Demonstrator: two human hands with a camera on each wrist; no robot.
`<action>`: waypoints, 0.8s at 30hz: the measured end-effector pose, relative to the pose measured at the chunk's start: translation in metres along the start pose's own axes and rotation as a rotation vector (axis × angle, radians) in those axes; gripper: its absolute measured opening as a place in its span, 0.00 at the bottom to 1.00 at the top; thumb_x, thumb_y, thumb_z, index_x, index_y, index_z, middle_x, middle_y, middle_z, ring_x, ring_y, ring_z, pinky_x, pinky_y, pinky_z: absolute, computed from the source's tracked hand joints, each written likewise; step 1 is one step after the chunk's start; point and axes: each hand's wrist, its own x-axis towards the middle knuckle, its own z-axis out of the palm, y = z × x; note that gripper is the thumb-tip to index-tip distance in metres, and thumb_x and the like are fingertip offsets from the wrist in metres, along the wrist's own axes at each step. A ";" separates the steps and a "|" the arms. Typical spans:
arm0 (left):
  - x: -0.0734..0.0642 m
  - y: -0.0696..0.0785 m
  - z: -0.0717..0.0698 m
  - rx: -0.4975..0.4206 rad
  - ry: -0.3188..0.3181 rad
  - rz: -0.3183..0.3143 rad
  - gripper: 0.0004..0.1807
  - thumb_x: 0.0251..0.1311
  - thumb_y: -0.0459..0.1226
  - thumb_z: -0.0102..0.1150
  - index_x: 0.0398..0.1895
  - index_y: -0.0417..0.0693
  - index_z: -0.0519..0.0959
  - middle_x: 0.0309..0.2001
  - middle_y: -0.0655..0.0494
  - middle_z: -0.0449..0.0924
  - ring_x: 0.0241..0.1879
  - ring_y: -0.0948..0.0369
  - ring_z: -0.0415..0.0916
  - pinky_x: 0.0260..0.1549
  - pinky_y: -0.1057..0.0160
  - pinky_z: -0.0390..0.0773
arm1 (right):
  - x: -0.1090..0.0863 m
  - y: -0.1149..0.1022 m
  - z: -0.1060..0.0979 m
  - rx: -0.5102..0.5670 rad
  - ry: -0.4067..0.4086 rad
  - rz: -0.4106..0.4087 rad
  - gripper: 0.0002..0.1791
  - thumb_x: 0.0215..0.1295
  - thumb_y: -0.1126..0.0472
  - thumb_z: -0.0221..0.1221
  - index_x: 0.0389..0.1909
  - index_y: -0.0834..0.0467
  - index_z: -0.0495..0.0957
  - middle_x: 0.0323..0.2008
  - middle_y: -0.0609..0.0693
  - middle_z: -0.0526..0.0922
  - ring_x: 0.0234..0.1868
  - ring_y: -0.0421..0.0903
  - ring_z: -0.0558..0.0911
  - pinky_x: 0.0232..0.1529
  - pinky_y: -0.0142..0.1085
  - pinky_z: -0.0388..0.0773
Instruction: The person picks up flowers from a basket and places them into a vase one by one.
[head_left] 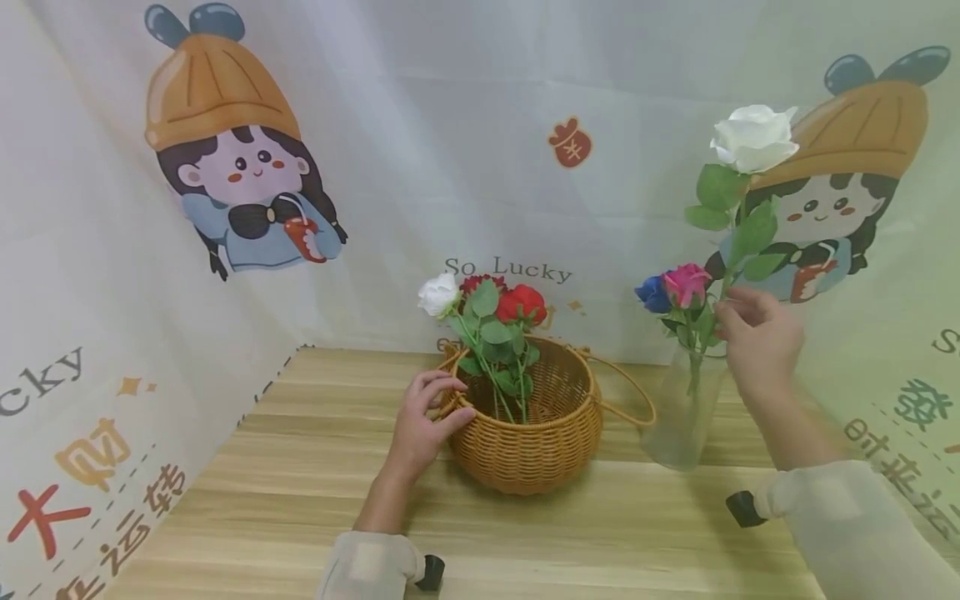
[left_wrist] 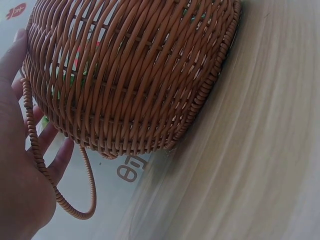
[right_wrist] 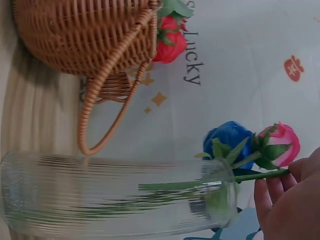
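A tall white rose stands above the glass vase, its stem pinched by my right hand. In the right wrist view the stem's cut end is inside the vase. A blue rose and a pink rose lean at the vase mouth beside my fingers. My left hand grips the left rim of the round wicker basket, near its lowered handle. Inside the basket are a smaller white rose, a red rose and a dark red flower.
Basket and vase stand close together on a wood-grain tabletop. The basket's other handle hangs out toward the vase. A white printed cloth hangs behind the table and along both sides.
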 end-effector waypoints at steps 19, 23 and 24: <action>0.001 0.001 -0.001 0.009 -0.004 -0.006 0.15 0.60 0.34 0.74 0.50 0.46 0.85 0.64 0.46 0.73 0.66 0.48 0.69 0.60 0.45 0.74 | -0.019 0.023 0.010 -0.104 0.094 -0.153 0.14 0.70 0.68 0.62 0.54 0.68 0.82 0.26 0.18 0.75 0.29 0.17 0.75 0.35 0.15 0.73; 0.000 0.002 -0.001 0.009 -0.001 -0.014 0.14 0.60 0.34 0.74 0.49 0.47 0.85 0.64 0.46 0.73 0.66 0.48 0.69 0.60 0.46 0.73 | -0.024 0.023 0.011 -0.115 0.123 -0.167 0.13 0.70 0.67 0.62 0.52 0.67 0.82 0.28 0.23 0.77 0.31 0.19 0.74 0.38 0.18 0.71; 0.000 0.002 -0.001 0.010 0.000 -0.014 0.14 0.60 0.33 0.74 0.49 0.47 0.85 0.64 0.45 0.73 0.66 0.48 0.69 0.60 0.46 0.73 | -0.025 0.022 0.011 -0.119 0.129 -0.167 0.13 0.70 0.67 0.63 0.52 0.67 0.82 0.29 0.23 0.77 0.32 0.20 0.74 0.40 0.18 0.70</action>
